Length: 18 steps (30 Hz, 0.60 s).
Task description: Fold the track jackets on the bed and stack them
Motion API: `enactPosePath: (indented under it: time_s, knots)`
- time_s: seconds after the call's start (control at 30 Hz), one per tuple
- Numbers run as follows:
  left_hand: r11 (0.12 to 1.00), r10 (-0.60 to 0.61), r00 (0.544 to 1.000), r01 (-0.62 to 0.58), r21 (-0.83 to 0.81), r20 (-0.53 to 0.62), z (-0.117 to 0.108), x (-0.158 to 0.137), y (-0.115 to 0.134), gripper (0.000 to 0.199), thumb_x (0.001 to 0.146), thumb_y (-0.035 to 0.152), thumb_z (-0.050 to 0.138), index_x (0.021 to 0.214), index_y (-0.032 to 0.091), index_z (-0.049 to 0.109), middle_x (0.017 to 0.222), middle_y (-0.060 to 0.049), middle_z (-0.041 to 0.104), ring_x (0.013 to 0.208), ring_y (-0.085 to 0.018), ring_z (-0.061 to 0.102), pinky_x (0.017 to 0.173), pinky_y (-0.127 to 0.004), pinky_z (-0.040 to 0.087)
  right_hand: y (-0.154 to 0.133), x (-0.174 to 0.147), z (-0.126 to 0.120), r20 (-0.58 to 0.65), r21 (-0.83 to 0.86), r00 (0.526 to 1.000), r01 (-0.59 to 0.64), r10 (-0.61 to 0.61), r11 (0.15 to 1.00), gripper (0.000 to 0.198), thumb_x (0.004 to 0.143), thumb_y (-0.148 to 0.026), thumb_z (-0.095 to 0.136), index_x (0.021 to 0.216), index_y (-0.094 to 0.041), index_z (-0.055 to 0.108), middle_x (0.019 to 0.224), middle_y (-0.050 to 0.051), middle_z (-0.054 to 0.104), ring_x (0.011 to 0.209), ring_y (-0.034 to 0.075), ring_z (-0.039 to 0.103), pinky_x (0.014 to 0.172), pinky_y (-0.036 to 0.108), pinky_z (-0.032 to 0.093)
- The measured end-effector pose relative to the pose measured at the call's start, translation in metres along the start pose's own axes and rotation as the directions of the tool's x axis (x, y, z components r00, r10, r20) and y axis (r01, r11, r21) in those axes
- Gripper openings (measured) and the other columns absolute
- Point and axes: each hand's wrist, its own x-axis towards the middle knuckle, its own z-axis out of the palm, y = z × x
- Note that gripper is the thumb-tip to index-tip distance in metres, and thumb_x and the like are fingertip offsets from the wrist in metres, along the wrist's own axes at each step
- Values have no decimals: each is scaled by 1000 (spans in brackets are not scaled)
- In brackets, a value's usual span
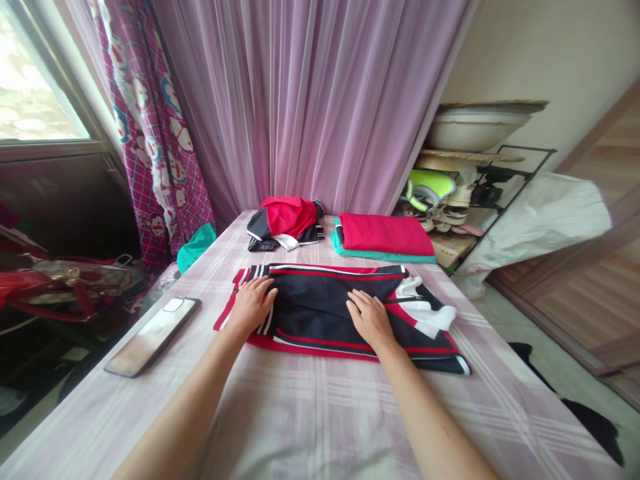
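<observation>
A black, red and white jacket point(315, 303) lies folded flat on the cloth-covered table, its white collar end point(425, 310) to the right and striped ribbing to the left. My left hand point(251, 303) rests palm down on the striped ribbed end, fingers stretched out. On the black fabric near the jacket's middle lies my right hand point(371, 317), also flat with its fingers extended. Neither hand is gripping anything. Beyond the jacket sits a crumpled red, black and white garment point(290, 220). To its right is a neat folded stack with red cloth point(385, 232) over teal cloth point(390, 256).
A phone point(154, 337) lies at the table's left side. Teal fabric point(197, 247) shows past the left edge. Purple curtains point(320, 100) hang behind the table point(320, 413). At right stand a shoe rack point(467, 207) and a white bag point(545, 220).
</observation>
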Motion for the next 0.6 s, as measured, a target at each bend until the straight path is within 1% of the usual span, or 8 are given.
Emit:
enactPosePath:
  time_s: [0.07,0.13,0.2,0.27,0.37,0.47,0.53,0.6]
  knots:
    - [997,-76,996,77,29,-52,-4,-13,-14,43,96,40,45,128,19,64,139,-12,61,132,-30,53,112,-51,39,4,-1,4,-59,32,998,3,-1,999,36,98,-31,43,119,-21,71,130,11,67,124,25,59,107,47,42]
    - [989,-146,988,148,23,-53,-5,-26,-27,42,96,40,45,128,22,64,142,-10,58,133,-30,51,112,-51,39,7,-1,7,-87,45,996,12,-8,999,35,97,-31,44,116,-21,72,128,11,68,122,26,61,106,48,43]
    - [982,-186,981,184,-41,-48,-4,-36,-37,42,96,40,42,128,23,64,143,-7,58,132,-26,54,112,-45,41,8,-2,8,-95,49,995,25,-20,998,34,96,-30,45,114,-22,73,127,11,69,121,26,61,105,49,44]
    - [969,-222,972,212,-123,-72,-3,-40,-45,43,96,39,40,127,22,65,140,-6,61,128,-23,57,111,-38,43,8,-2,8,-96,54,995,36,-31,998,33,96,-30,46,112,-23,74,125,11,70,121,27,61,105,49,44]
    - [932,-330,937,304,-198,-113,-3,-39,-52,43,95,37,42,126,18,64,133,-9,66,123,-23,61,106,-36,47,9,-2,6,-96,65,995,44,-37,997,31,95,-29,48,111,-23,75,125,10,70,120,27,62,104,49,45]
    - [877,-454,887,429,-216,-85,-4,-35,-56,44,93,36,44,127,16,64,124,-11,70,115,-26,66,98,-39,52,9,-2,5,-99,70,994,46,-39,996,30,94,-28,49,109,-23,75,123,10,71,119,27,63,103,49,46]
    - [863,-479,875,455,-220,-71,-4,-34,-57,46,93,36,45,131,17,61,123,-11,71,112,-27,67,96,-40,53,10,-3,5,-106,68,993,51,-44,996,30,94,-28,50,109,-23,75,123,10,71,118,27,63,102,48,47]
    - [879,-448,891,424,-219,-73,-4,-33,-57,49,93,36,47,137,19,57,129,-10,68,117,-27,65,99,-40,51,10,-3,6,-114,65,992,58,-50,996,30,93,-28,50,108,-23,75,122,10,71,118,27,63,102,48,47]
